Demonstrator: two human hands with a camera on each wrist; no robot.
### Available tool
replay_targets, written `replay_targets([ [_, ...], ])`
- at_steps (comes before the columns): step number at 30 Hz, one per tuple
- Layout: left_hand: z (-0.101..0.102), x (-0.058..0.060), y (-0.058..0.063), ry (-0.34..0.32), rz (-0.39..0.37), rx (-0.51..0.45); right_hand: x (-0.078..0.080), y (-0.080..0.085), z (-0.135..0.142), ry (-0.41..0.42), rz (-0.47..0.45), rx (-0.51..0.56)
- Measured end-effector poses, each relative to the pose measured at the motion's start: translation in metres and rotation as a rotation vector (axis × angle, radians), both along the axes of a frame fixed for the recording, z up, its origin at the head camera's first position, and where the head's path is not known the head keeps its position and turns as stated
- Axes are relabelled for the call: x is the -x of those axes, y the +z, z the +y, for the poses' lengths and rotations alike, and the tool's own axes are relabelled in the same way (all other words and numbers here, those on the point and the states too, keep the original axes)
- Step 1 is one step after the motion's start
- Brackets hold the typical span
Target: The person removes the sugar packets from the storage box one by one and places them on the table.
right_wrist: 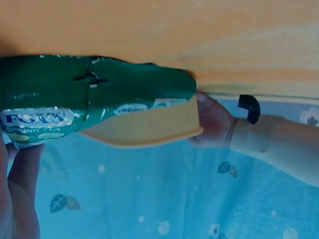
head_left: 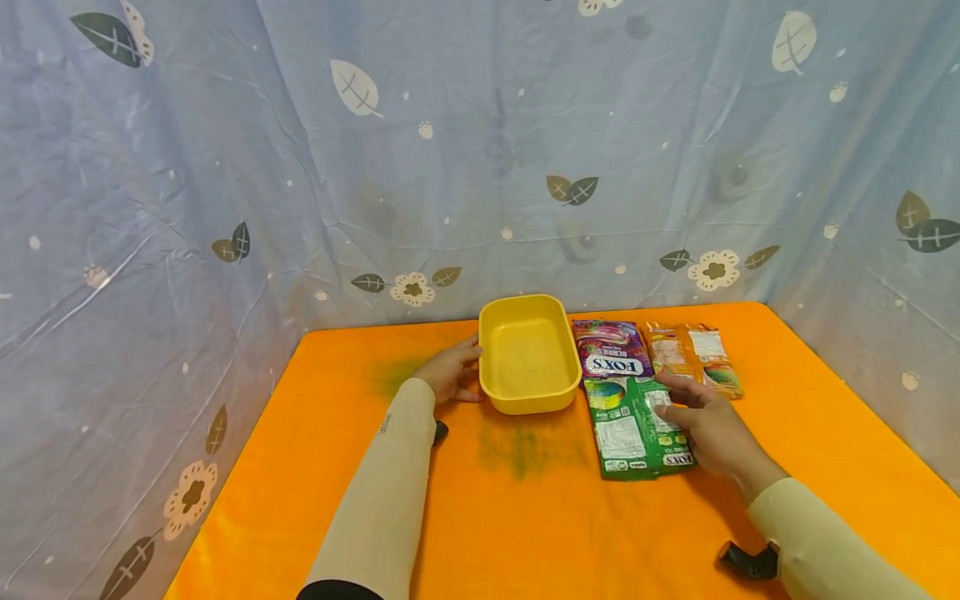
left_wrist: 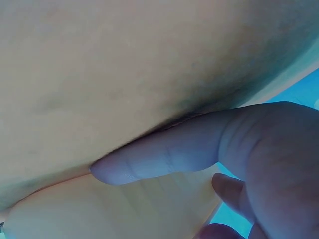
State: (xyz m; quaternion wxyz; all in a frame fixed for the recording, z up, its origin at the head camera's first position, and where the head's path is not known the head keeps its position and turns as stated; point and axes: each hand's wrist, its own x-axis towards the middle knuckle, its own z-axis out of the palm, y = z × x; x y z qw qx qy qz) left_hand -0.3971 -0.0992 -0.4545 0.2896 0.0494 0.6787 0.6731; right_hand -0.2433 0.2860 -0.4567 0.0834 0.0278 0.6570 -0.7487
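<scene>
A yellow plastic tub [head_left: 530,403] stands on the orange cloth, its inside bare. Against its left wall rests my left hand [head_left: 452,372]; in the left wrist view one finger [left_wrist: 159,157] lies nearly straight along a pale surface. My right hand [head_left: 712,429] is at the right side of a green Fox's candy bag [head_left: 626,433], fingers reaching over its edge without visibly gripping it. That bag lies flat just right of the tub and bulges in the right wrist view. A purple Fox's Berries bag [head_left: 611,346] lies directly behind it.
An orange candy bag [head_left: 693,354] lies at the back right, beside the purple one. Behind the orange-covered table [head_left: 517,517] hangs a pale blue leaf-patterned curtain [head_left: 480,183], which also encloses both sides. Black wrist mounts [head_left: 750,561] stick out below the forearms.
</scene>
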Motion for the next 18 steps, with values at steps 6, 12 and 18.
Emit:
replay_targets([
  [6,0.001,-0.001,0.002,0.006,-0.002,-0.007,-0.001,-0.006,0.000,-0.015,-0.031,-0.052],
  [12,0.003,-0.003,0.003,0.001,0.007,0.020,0.000,-0.004,-0.003,-0.031,-0.084,-0.148],
  [18,0.002,-0.002,0.002,0.018,0.010,0.030,-0.002,0.008,-0.004,0.016,-0.111,-0.361],
])
